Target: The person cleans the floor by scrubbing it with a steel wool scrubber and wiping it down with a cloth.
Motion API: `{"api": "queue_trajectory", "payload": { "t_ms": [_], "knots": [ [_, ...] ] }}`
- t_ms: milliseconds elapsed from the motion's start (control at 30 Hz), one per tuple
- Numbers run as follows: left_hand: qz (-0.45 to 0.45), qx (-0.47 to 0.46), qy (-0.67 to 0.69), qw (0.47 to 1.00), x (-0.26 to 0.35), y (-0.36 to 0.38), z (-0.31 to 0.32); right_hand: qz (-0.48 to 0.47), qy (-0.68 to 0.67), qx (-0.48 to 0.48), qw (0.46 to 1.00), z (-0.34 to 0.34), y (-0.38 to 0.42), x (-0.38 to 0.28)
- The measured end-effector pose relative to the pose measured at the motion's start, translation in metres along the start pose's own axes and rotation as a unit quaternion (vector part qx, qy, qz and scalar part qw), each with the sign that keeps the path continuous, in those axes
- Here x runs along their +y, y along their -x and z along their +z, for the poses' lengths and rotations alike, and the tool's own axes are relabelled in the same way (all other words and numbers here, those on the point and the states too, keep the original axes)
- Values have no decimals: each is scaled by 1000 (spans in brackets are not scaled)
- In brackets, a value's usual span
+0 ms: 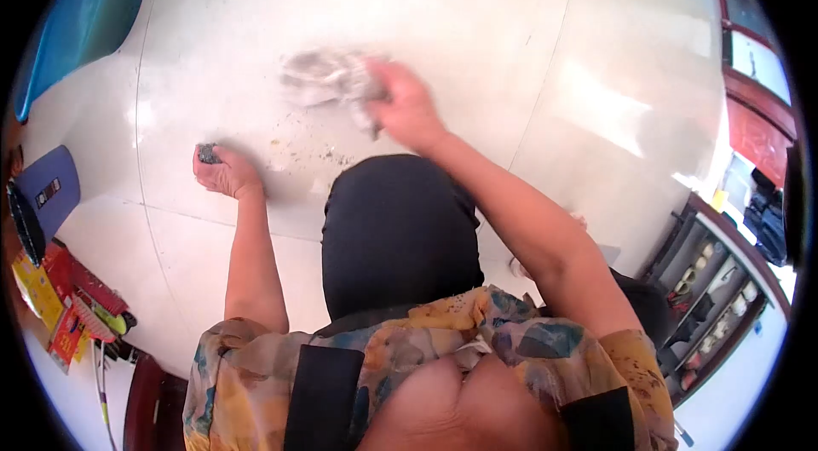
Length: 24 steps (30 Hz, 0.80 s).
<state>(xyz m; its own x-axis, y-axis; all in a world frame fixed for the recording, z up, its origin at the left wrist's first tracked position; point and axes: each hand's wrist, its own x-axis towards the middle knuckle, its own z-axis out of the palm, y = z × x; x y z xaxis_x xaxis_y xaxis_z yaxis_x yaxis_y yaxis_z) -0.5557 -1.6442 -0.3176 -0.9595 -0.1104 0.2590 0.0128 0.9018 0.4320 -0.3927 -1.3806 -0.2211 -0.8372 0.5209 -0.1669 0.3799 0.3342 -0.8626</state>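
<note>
My left hand (228,173) is closed around a dark grey scouring pad (207,153), which looks like steel wool, low over the pale tiled floor (477,17). In my right hand (409,110) is a crumpled whitish-grey rag (322,76). The rag is smeared by motion and lies on or just above the floor. Between my hands, small brown and yellowish crumbs (311,157) are scattered on the tiles, in front of my bent, dark-trousered knee (400,229). The fingers of my right hand are partly hidden by the rag.
A blue plastic tub (89,17) stands at the upper left, with a purple panel-like object (51,187) below it. Red and yellow packages (64,298) lie at the lower left. To the right is a rack (711,298) holding several shoes.
</note>
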Motion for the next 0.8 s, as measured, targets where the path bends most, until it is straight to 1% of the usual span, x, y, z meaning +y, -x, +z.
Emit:
{"api": "queue_trajectory", "payload": {
  "t_ms": [33, 67, 100, 167, 200, 267, 333, 400, 433, 500, 533, 567, 600, 633, 700, 733, 767, 800],
  "knots": [
    [-30, -14, 43, 999, 1, 0, 2, 13, -35, 57, 998, -24, -5, 4],
    [-23, -5, 37, 999, 2, 2, 2, 24, -85, 121, 989, -48, -8, 22],
    [-13, 4, 30, 999, 3, 2, 0, -3, -30, 183, 983, -78, -9, 36],
    [-1, 11, 32, 999, 5, 1, 1, 105, 105, 274, 950, -140, -2, 78],
    [-3, 2, 44, 999, 4, 1, 0, 67, 191, 329, 923, -166, 2, 109],
    [-8, -11, 66, 998, 5, 0, -2, 178, 325, 349, 861, -211, 12, 167],
    [9, -7, 53, 999, 5, 0, -3, 340, 292, 334, 829, -239, 9, 198],
    [18, -9, 32, 999, 7, 1, -2, 364, 295, 293, 833, -257, -13, 232],
    [17, -11, 19, 1000, 8, 2, -1, 376, 295, 271, 835, -258, -33, 238],
    [24, -16, -6, 1000, 5, 1, -1, 287, 283, 247, 881, -258, -85, 239],
    [32, -19, -14, 999, 0, -1, 2, 232, 295, 223, 900, -250, -119, 216],
    [39, -23, -22, 999, -2, -1, 4, 177, 306, 198, 914, -237, -151, 199],
    [46, -17, -24, 998, 0, -1, 3, 101, 334, 196, 916, -225, -190, 210],
    [53, -12, -27, 998, 3, 0, 2, 109, 326, 176, 923, -199, -220, 168],
    [64, -4, -28, 998, 5, 1, 3, -52, 312, 172, 933, -139, -268, 139],
    [71, -4, -26, 997, 3, 0, 3, -119, 320, 153, 927, -100, -275, 123],
    [75, 0, -21, 997, 2, 0, 3, -119, 309, 95, 939, -57, -275, 99],
    [73, 0, -27, 997, 3, 0, 4, -242, 297, 110, 917, -18, -244, 60]
  ]
}}
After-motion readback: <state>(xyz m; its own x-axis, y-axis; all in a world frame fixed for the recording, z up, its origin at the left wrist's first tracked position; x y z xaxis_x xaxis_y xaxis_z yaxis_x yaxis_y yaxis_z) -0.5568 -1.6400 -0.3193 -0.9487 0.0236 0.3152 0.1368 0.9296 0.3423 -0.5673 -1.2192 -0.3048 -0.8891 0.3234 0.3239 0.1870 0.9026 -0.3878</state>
